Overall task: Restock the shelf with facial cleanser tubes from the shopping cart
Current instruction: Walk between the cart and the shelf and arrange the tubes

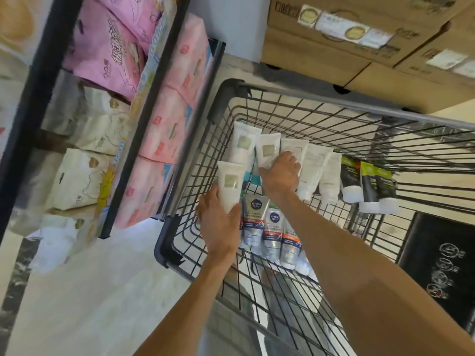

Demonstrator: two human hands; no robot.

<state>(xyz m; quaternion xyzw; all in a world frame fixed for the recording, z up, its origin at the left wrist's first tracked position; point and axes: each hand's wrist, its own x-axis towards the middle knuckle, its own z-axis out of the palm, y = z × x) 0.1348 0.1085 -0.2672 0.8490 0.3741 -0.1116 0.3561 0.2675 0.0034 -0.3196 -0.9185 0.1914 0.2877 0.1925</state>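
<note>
Stockroom aisle, wire shopping cart beside a shelf of pink packs. One white cleanser tube stands lengthwise away from the person, its lower end held in the left hand. The right hand lies on a second white tube, fingers curling over it; that grip looks nearer completing.

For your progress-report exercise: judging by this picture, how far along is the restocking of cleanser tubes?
Done: nothing shows yet; no tubes appear on the shelf, which holds pink and cream packs. In hand: the left hand holds one white tube in its grip, and the right hand is on a second white tube. Left: most tubes lie in the cart, including the Nivea Men tubes.
</note>
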